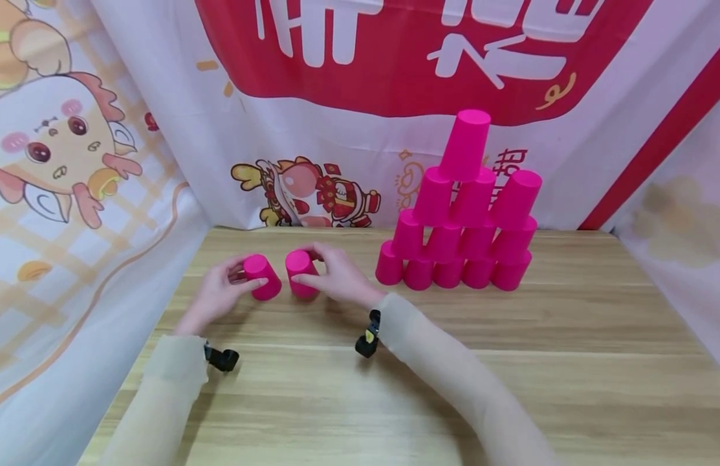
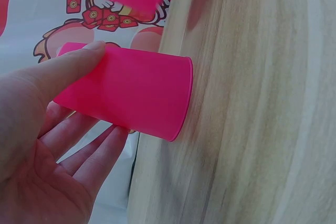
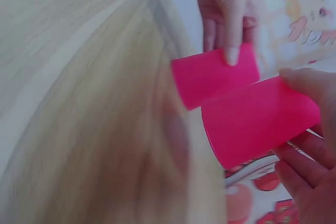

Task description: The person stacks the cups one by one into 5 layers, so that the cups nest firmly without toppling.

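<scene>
My left hand (image 1: 215,292) holds a bright pink cup (image 1: 264,279), upside down, at the left of the wooden table. In the left wrist view its thumb lies along one side of that cup (image 2: 131,90) and the fingers along the other. Just to the right, my right hand (image 1: 343,277) grips a second pink cup (image 1: 302,272), also bottom up, between thumb and fingers. A narrow gap separates the two cups in the head view. In the right wrist view the second cup (image 3: 257,121) overlaps the first.
Right of my right hand rises a stepped stack of upside-down pink cups (image 1: 447,243), several in the bottom row and a single cup (image 1: 467,145) on top. Behind the table (image 1: 336,401) hangs a printed cloth (image 1: 348,129), with another cloth (image 1: 127,259) along the left side.
</scene>
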`<state>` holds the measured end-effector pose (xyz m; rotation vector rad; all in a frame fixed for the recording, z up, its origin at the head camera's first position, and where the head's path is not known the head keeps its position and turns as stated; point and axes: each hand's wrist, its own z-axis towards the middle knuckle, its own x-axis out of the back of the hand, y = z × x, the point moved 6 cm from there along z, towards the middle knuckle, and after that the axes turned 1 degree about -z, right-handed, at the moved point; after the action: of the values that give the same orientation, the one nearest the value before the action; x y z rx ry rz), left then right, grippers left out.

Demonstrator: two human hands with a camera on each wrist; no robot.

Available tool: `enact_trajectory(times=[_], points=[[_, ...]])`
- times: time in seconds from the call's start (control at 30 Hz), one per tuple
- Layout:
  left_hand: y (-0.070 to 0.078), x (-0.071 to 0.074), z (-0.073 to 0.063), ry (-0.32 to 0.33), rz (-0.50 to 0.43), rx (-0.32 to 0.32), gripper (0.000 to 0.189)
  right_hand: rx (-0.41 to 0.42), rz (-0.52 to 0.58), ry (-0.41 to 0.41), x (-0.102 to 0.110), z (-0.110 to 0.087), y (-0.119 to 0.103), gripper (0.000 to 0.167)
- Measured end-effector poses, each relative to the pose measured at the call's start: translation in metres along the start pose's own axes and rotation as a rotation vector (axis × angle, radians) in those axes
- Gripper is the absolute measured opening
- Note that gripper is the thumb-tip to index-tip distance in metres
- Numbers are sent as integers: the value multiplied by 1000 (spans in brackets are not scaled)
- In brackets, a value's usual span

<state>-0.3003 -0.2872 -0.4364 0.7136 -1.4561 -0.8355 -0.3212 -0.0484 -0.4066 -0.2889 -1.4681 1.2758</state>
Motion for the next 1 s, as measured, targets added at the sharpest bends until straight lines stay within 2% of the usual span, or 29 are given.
enact_trajectory(times=[0.33, 0.47, 0.6, 0.8, 1.0], points=[[7, 2, -1, 18, 8, -12, 68, 167, -150, 18, 64, -42, -40, 58], [6, 4, -1, 23, 13, -11, 67, 281, -182, 68, 93, -61, -57, 59], [5, 4, -1, 20, 23, -21, 66, 354, -193, 154, 124, -81, -68, 60], [0, 2, -4, 15, 18, -14, 67, 389, -214, 274, 168, -109, -77, 61], [-3, 2, -3, 21, 13, -25, 69, 344, -272, 407, 213, -134, -86, 64]])
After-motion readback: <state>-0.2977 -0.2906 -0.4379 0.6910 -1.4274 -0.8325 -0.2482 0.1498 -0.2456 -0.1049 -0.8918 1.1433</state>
